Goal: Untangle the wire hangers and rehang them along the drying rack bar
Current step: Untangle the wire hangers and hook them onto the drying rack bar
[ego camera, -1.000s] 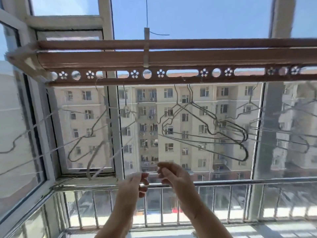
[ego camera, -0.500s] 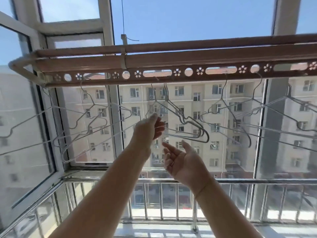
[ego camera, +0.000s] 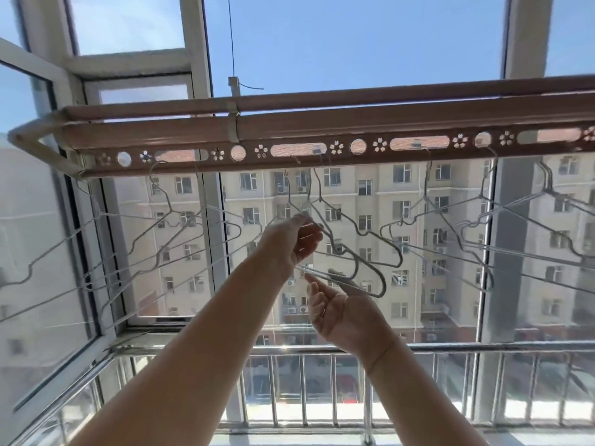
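The drying rack bar [ego camera: 322, 130] is brown, with a strip of round and flower-shaped holes along its underside. A tangled bunch of thin grey wire hangers [ego camera: 370, 265] hangs from the holes at the middle. More wire hangers [ego camera: 180, 239] hang to the left, and others [ego camera: 483, 246] to the right. My left hand [ego camera: 293, 243] is raised to the shoulder of the middle bunch, fingers curled around a wire there. My right hand [ego camera: 341, 310] sits just below the bunch, palm up with fingers apart, its fingertips at the lowest wire.
Window frames [ego camera: 196, 75] and glass stand close behind the rack. A metal railing [ego camera: 450, 349] runs across below. An open window pane [ego camera: 48, 252] juts in at the left, near the left hangers. A thin cable [ego camera: 232, 43] holds the rack from above.
My left hand has risen from near the railing to the middle hangers and closed on a wire. My right hand has opened, palm up, beneath them.
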Demonstrator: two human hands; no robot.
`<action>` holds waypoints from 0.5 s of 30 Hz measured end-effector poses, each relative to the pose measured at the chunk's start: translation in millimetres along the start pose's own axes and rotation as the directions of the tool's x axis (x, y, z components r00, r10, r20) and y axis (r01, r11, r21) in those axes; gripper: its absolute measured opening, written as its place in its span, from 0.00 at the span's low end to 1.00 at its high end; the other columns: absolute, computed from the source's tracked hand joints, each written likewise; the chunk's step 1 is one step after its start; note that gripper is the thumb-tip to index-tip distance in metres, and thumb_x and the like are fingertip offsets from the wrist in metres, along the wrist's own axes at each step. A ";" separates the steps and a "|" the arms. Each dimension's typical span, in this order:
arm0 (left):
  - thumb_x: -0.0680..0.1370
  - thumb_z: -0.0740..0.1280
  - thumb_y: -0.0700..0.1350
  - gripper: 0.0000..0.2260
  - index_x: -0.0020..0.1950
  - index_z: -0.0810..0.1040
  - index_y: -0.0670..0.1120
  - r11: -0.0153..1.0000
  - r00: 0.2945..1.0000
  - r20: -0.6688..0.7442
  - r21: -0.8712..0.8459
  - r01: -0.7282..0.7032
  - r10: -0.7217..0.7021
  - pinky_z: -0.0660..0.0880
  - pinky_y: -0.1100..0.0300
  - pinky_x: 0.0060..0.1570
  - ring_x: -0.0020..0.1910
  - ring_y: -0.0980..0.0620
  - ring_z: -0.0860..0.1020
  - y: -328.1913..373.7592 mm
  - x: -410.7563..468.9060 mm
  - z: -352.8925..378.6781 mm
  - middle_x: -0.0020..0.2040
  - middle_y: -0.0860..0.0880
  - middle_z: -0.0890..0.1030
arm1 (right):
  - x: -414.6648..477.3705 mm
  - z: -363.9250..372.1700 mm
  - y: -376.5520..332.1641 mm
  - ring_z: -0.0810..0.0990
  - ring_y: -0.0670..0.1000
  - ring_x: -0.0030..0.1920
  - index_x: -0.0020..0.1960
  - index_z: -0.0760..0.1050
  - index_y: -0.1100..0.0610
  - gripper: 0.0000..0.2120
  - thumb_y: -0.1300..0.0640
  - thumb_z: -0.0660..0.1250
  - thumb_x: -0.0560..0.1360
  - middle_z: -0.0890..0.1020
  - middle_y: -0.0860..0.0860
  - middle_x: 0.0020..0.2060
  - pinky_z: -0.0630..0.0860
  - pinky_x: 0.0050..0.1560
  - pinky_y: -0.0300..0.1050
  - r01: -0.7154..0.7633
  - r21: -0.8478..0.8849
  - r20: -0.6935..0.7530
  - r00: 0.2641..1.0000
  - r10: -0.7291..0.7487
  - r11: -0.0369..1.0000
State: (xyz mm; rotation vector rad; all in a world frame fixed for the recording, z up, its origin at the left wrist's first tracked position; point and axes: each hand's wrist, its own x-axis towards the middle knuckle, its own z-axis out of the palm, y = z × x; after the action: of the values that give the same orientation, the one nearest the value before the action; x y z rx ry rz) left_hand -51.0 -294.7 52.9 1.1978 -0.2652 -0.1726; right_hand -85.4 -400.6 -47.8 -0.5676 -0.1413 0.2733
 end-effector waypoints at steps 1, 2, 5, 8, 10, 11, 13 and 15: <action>0.77 0.64 0.42 0.06 0.46 0.76 0.40 1.000 1.000 -0.002 0.011 -0.008 0.008 0.76 0.61 0.35 0.35 0.50 0.79 0.2 1.5 -1.9 0.38 0.44 0.81 | 1.2 1.3 1.8 0.77 0.48 0.27 0.50 0.79 0.64 0.15 0.54 0.61 0.74 0.80 0.54 0.33 0.74 0.27 0.37 0.005 -0.005 0.014 1.000 -0.005 1.000; 0.76 0.66 0.41 0.05 0.45 0.77 0.39 1.000 1.000 -0.004 0.022 -0.013 0.014 0.75 0.62 0.34 0.35 0.51 0.79 0.7 2.8 -3.8 0.38 0.44 0.81 | 2.0 2.4 3.1 0.77 0.48 0.27 0.50 0.79 0.64 0.14 0.55 0.62 0.74 0.80 0.54 0.33 0.74 0.27 0.36 0.009 -0.010 0.030 1.000 -0.008 1.000; 0.76 0.66 0.39 0.03 0.45 0.78 0.39 0.999 1.000 0.001 0.041 -0.030 0.030 0.75 0.64 0.31 0.32 0.53 0.78 1.2 4.7 -10.3 0.38 0.45 0.81 | 4.4 4.4 6.5 0.77 0.47 0.27 0.49 0.79 0.64 0.13 0.56 0.60 0.76 0.80 0.54 0.32 0.74 0.28 0.36 0.010 -0.023 0.052 0.999 -0.009 1.000; 0.76 0.65 0.39 0.04 0.47 0.78 0.38 0.998 0.999 0.023 0.050 -0.034 0.032 0.73 0.64 0.30 0.33 0.54 0.76 1.3 4.8 -18.2 0.37 0.45 0.80 | 9.0 4.2 12.8 0.78 0.48 0.27 0.49 0.78 0.65 0.12 0.59 0.59 0.76 0.80 0.54 0.32 0.76 0.27 0.37 0.000 0.000 0.069 0.998 0.000 1.000; 0.77 0.64 0.39 0.07 0.51 0.78 0.37 0.998 0.999 0.034 0.058 -0.036 0.034 0.73 0.64 0.31 0.35 0.53 0.76 1.4 5.0 -23.3 0.38 0.45 0.79 | 11.5 3.9 17.1 0.78 0.48 0.27 0.50 0.78 0.65 0.09 0.61 0.64 0.73 0.79 0.54 0.32 0.76 0.29 0.37 0.009 -0.007 0.090 0.996 -0.008 1.000; 0.77 0.64 0.39 0.08 0.53 0.77 0.37 0.997 0.999 0.035 0.060 -0.037 0.035 0.73 0.64 0.31 0.35 0.53 0.76 1.5 5.3 -25.4 0.38 0.45 0.79 | 12.4 3.4 18.8 0.77 0.47 0.27 0.49 0.78 0.64 0.09 0.61 0.65 0.71 0.79 0.54 0.32 0.75 0.29 0.37 0.008 -0.012 0.093 0.996 -0.007 1.000; 0.77 0.64 0.39 0.09 0.54 0.77 0.36 0.997 0.999 0.033 0.062 -0.042 0.040 0.73 0.65 0.29 0.34 0.54 0.75 1.7 5.5 -27.6 0.37 0.46 0.79 | 14.0 2.6 21.4 0.77 0.47 0.27 0.48 0.79 0.64 0.10 0.59 0.68 0.70 0.79 0.53 0.33 0.75 0.29 0.36 0.009 -0.032 0.058 0.998 -0.007 0.999; 0.77 0.64 0.38 0.07 0.52 0.78 0.37 0.997 0.999 0.025 0.063 -0.049 0.047 0.72 0.65 0.28 0.33 0.54 0.74 1.3 7.2 -29.1 0.36 0.46 0.78 | 16.2 1.2 22.2 0.76 0.47 0.29 0.49 0.78 0.62 0.12 0.55 0.69 0.72 0.77 0.53 0.35 0.74 0.29 0.36 0.022 -0.071 0.009 1.000 -0.021 0.997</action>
State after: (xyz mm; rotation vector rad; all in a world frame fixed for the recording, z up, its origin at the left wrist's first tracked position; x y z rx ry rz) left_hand -35.6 -270.2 45.1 1.2519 -0.3217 -0.1372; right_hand -75.0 -377.3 -58.0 -0.6353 -0.1652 0.2504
